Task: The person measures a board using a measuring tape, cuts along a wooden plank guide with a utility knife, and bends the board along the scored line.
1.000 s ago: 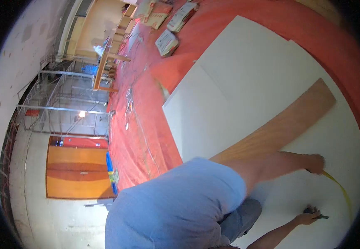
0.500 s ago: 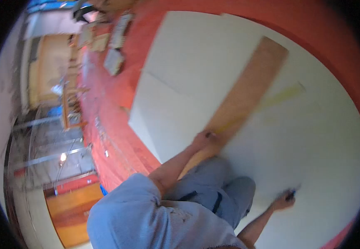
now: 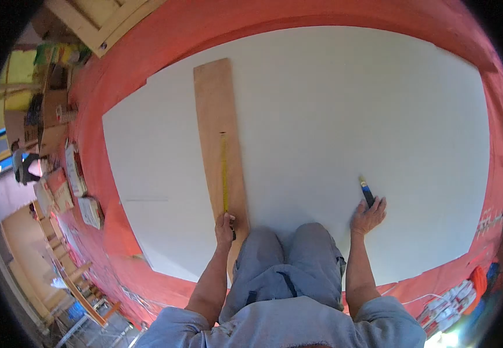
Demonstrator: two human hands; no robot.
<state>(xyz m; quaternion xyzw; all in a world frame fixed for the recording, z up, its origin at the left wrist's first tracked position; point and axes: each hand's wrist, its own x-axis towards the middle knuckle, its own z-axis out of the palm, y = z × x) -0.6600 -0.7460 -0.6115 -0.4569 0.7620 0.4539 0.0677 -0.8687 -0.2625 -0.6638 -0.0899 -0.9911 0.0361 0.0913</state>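
Observation:
A long brown wooden strip (image 3: 219, 110) lies on a large pale board (image 3: 309, 116). My left hand (image 3: 224, 228) is closed around a tape measure (image 3: 233, 234) at the strip's near part, beside my left knee. The yellow blade (image 3: 224, 174) runs out along the strip, away from me, to its dark end hook. Over the board to the right of my knees, my right hand (image 3: 368, 217) grips a dark and blue tool (image 3: 367, 191) with a pale tip; its exact kind is unclear.
Red sheeting (image 3: 129, 61) surrounds the board. Packages (image 3: 90, 212) lie at the left, with a wooden frame (image 3: 97, 23) at the upper left. A person (image 3: 24, 164) is far off at the left. Bags and an orange item (image 3: 476, 289) are at the lower right.
The view has swung round to face the board. My left hand came back toward my knees with the tape, whose blade now lies along the strip. My right hand still holds the tool.

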